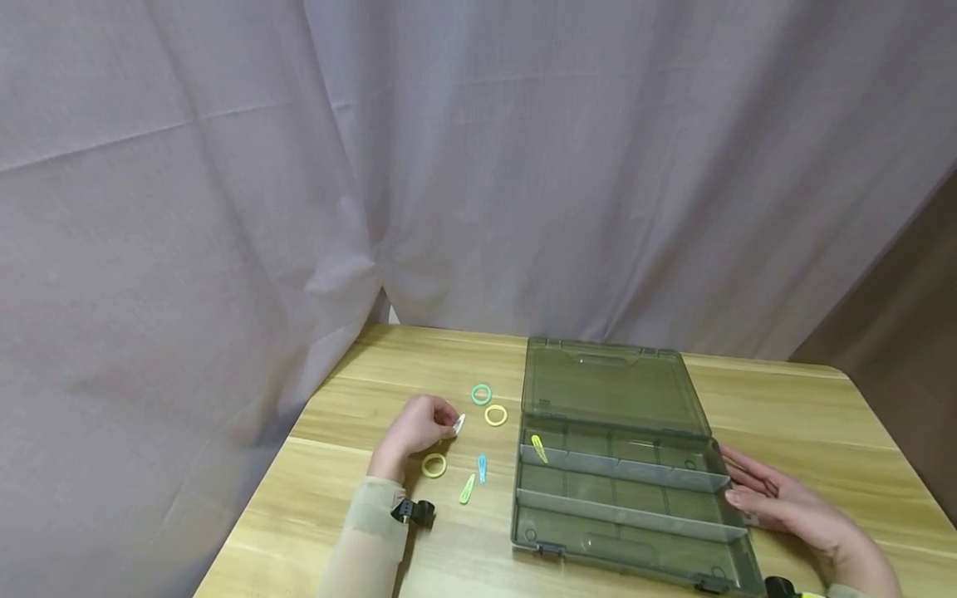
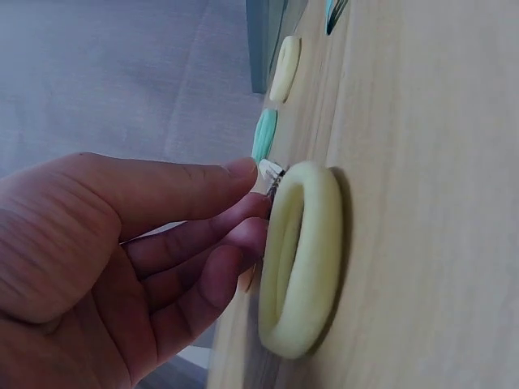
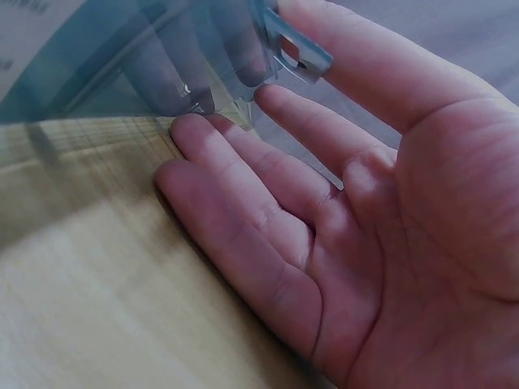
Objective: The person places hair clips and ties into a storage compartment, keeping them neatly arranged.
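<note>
Noted: translucent compartment box [image 1: 613, 490], with lid [image 1: 609, 382] folded back; judged light, rigid, apt to slide; best steadied at its end walls. At the box's right end: right hand [image 1: 792, 507], with thumb at rim, fingers loosely extended and apart. Left of the box: left hand [image 1: 420, 423], with thumb and fingertips pinching white clip [image 1: 459, 424]; likewise yellow hair ties [image 2: 320, 259] and green hair tie [image 1: 482, 404], judged soft, springy, best taken by the band; likewise blue clip [image 1: 482, 469] and lime clip [image 1: 467, 489]. Across the box's rear divider [image 1: 635, 473]: yellow clip [image 1: 539, 448]. In all clips, expect thin, light, stiff, possibly slippery stock; pinch across the flat faces.
</note>
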Available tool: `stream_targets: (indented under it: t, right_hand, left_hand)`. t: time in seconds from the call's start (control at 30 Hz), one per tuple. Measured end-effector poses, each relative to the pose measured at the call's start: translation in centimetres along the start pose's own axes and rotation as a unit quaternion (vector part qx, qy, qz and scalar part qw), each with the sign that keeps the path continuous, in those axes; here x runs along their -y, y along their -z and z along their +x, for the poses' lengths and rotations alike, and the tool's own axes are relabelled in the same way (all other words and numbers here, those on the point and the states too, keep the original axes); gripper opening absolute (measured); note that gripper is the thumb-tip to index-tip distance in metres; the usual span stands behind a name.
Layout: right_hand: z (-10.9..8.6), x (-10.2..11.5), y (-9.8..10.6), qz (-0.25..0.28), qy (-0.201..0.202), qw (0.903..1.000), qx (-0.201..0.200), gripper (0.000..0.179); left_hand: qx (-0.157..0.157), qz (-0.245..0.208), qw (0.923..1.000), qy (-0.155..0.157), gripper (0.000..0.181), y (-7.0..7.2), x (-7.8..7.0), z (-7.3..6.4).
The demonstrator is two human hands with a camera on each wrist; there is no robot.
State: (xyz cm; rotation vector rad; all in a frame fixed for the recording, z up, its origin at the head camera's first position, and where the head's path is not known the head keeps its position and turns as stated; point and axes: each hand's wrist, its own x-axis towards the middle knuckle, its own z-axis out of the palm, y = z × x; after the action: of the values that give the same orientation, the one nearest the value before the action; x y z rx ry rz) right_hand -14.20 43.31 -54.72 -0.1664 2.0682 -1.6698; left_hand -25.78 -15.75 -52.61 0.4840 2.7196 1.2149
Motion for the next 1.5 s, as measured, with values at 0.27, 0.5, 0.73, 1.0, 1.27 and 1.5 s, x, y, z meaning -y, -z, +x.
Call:
stream_targets:
  t: [0.27,0.5,0.73,1.0,1.27,1.5]
  right_hand:
    - [-0.49,0.09,-0.21,-0.012,0.011,0.9998,-0.009,0.077]
    - [0.13,-0.16,0.01,0.004,0.010,0.9999,0.005,0.074]
    - [0.26,-0.08,0.12,0.015,0.013,0.9997,0.015,0.073]
    - [0.17,-0.26,0.30,0.014,0.019,0.9995,0.022,0.072]
    - [0.15,-0.33,0.16,0.013,0.020,0.9996,0.012,0.074]
    - [0.28,-0.24,0.26,0.018,0.011,0.9996,0.017,0.073]
  left_hand:
    - [-0.005,0.010,0.9999,-0.002,0.017,-0.24,-0.12,0.11]
    - [-0.006,0.014,0.9999,0.003,0.019,-0.35,-0.07,0.00]
    - [-0.010,0.013,0.9998,0.013,0.021,-0.42,-0.28,0.00]
    - [-0.018,0.015,0.9995,0.021,0.018,-0.65,-0.60,0.09]
    - [-0.021,0.020,0.9993,0.022,0.021,-0.89,-0.53,0.20]
    - [-0.024,0.018,0.9995,0.013,0.023,-0.75,-0.38,0.16]
